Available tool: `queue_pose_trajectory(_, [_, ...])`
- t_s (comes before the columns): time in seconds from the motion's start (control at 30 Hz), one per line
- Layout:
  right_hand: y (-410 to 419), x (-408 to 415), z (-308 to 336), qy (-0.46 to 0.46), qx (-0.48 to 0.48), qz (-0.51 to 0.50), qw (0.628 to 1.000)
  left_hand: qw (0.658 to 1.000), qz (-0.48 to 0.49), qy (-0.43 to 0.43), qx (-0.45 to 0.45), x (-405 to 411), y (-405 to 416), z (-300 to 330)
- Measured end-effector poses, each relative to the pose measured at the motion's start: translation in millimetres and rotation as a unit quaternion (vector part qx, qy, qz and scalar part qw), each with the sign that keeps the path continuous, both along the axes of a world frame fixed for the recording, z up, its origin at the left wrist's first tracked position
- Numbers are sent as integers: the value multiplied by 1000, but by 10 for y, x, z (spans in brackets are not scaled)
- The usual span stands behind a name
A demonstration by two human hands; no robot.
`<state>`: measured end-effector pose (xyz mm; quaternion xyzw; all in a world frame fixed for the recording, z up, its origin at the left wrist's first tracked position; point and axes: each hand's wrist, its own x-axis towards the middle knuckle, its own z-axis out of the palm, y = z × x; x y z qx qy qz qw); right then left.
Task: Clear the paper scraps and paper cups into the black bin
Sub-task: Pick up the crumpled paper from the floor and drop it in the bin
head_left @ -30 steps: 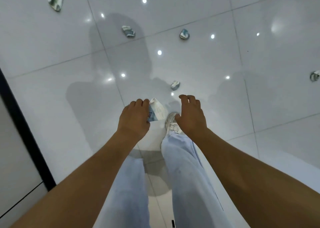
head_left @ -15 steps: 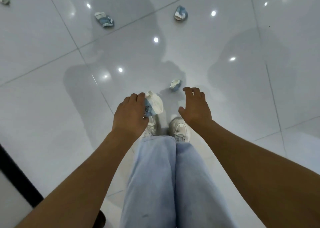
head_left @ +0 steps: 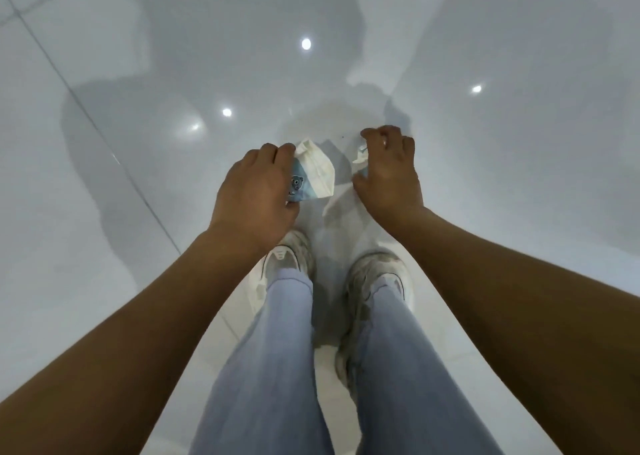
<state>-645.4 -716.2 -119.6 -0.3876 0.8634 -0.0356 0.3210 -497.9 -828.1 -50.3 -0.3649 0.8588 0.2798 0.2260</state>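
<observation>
White-and-blue crushed paper cup (head_left: 313, 172) gripped in left hand (head_left: 258, 191), fingers curled round it, above glossy floor (head_left: 104, 246). Right hand (head_left: 389, 174) fingers curled over small crumpled paper scrap (head_left: 360, 158), pinching it low by floor, ahead of white sneakers (head_left: 377, 278).

One head-worn wide-angle view looks steeply down, close over both forearms, onto the glossy tiled floor (head_left: 104, 281) and the shoes (head_left: 377, 274).
</observation>
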Motion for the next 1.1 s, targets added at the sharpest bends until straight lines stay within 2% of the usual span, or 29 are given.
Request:
queue_pose_trajectory(0.13, [27,38,2,20,4,24,1000,1000,1,-17,5,85,12,-101])
queue_pose_trajectory(0.27, [-6,63,407,-16,21,54,998,999,25,-27,7,153,-39,197])
queue_pose_trajectory(0.47, [-271,180,1738,-49,22,111,992,997,71,-31,6,296,-99,1351])
queue_pose_trajectory(0.77, [-692,548,3900,-40,-30,247,968,985,167,-36,-26,768,99,3356])
queue_pose_trajectory(0.9, [-720,828,4507,-55,-41,287,956,970,235,-38,-56,1043,351,3900])
queue_pose_trajectory(1.1, [-467,1309,5020,-63,-32,358,931,930,361,-44,-52,1467,1064,4388])
